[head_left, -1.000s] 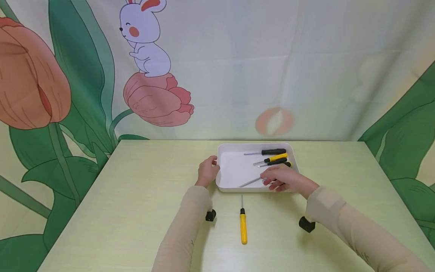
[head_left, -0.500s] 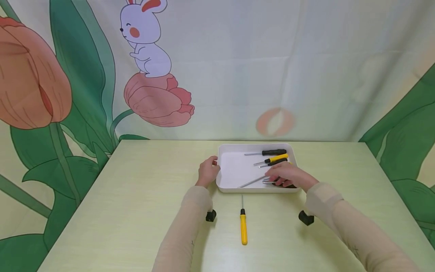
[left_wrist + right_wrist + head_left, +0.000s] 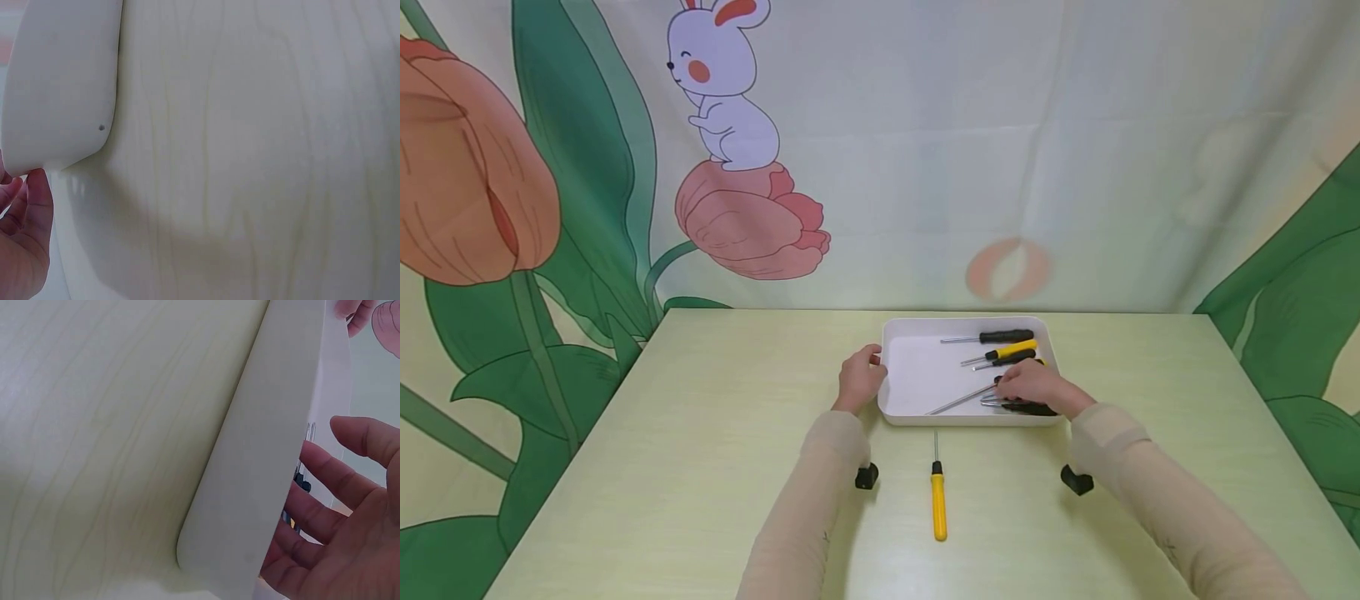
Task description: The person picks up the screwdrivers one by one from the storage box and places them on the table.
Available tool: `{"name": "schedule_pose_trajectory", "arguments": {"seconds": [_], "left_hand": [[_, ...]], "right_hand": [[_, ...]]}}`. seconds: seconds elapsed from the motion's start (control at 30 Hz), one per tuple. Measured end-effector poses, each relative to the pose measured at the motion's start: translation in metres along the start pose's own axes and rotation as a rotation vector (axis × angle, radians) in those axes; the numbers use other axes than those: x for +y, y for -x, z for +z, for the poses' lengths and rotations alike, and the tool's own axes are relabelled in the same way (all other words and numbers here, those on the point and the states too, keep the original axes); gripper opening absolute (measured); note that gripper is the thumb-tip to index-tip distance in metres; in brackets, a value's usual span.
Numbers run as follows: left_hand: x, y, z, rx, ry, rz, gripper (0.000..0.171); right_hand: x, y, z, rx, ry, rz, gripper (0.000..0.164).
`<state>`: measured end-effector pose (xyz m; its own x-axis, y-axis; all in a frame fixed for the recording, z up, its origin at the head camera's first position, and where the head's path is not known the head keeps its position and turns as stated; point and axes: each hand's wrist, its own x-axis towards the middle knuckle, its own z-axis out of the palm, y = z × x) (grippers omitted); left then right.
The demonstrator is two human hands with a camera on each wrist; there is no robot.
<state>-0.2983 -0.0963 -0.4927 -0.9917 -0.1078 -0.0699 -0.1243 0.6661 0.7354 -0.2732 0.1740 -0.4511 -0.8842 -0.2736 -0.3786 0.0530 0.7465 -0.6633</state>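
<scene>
A white rectangular tray (image 3: 913, 358) lies near the table's back edge, with several screwdrivers inside. At its left end my left hand (image 3: 857, 379) grips the rim, the thumb against the wall in the left wrist view. My right hand (image 3: 1036, 385) reaches over the tray's front right part. A long-shafted screwdriver (image 3: 958, 400) points left from beneath it, its handle mostly hidden. In the right wrist view the thumb (image 3: 362, 434) stands apart from the fingers, which dip behind the tray's wall. Below the hand lies a black-handled screwdriver (image 3: 1032, 408).
At the tray's back right are a black screwdriver (image 3: 1006, 337), a yellow-and-black one (image 3: 1017, 348) and another black one (image 3: 1017, 358). On the table in front, a yellow screwdriver (image 3: 938, 504) lies with its tip toward the tray. A printed curtain (image 3: 887, 167) hangs behind the table.
My right hand has slid right along the long screwdriver, uncovering more of its shaft and the black-handled one in front. My left hand stays at the tray's rim.
</scene>
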Motion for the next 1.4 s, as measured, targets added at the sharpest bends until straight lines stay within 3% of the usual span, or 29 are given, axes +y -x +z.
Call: {"name": "schedule_pose_trajectory", "arguments": {"seconds": [0.6, 1.17, 1.4], "left_hand": [[0.0006, 0.0022, -0.0008, 0.012, -0.013, 0.022, 0.036], [0.0004, 0.0011, -0.0016, -0.005, 0.004, 0.006, 0.036], [0.0, 0.0014, -0.0015, -0.002, 0.006, 0.004, 0.036]], "right_hand": [[-0.0001, -0.0001, 0.0042, 0.037, 0.289, -0.013, 0.013], [0.0008, -0.0006, 0.0067, -0.035, 0.368, 0.007, 0.014], [-0.0019, 0.0006, 0.0078, -0.082, 0.404, -0.024, 0.027]]}}
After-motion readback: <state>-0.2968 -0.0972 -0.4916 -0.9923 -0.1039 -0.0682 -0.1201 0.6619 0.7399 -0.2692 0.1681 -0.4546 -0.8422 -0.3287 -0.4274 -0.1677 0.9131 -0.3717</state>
